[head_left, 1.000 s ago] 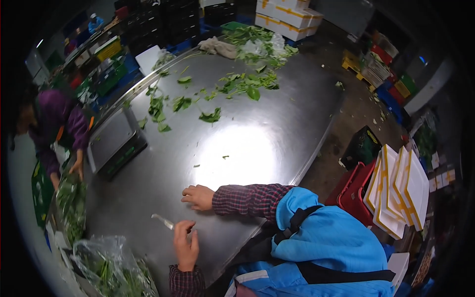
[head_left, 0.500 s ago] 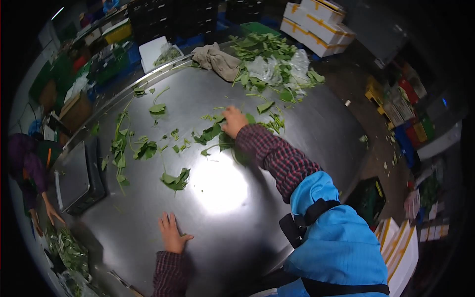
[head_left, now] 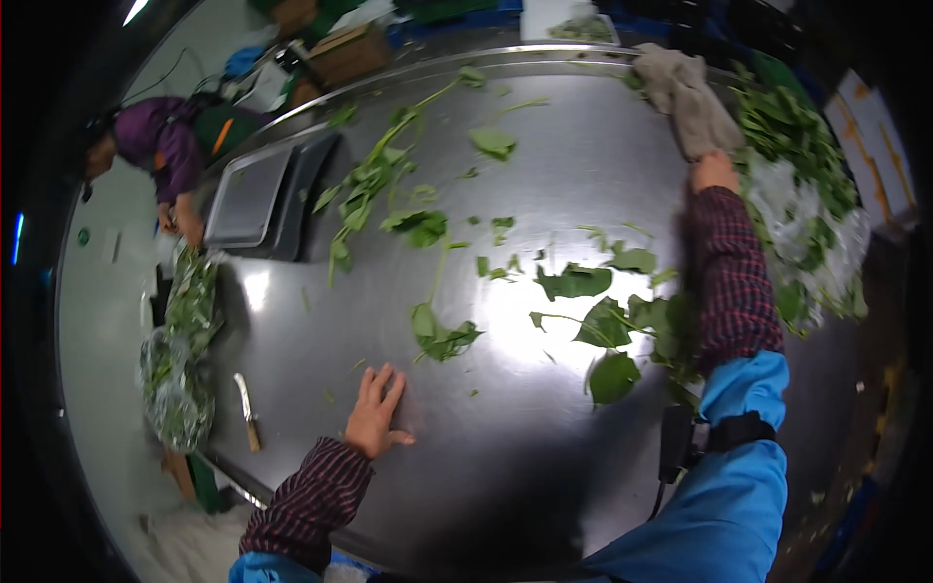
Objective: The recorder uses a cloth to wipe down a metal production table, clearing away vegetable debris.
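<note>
I'm holding left hand [head_left: 375,418] spread over tabletop [head_left: 321,321], right hand [head_left: 715,172] at cloth [head_left: 683,95], likely grasping, grip unclear, next move wanting firmness.

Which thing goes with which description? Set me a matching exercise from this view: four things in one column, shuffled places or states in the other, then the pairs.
Things
1. Knife
2. Right hand
3. Scale
4. Left hand

Places or states
A. At the near end of the beige cloth
B. Open, with the fingers spread
C. Close to the co-worker in purple
D. Lying unheld, pale at one end and brown at the other

Pairs: 1-D, 2-A, 3-C, 4-B
</note>
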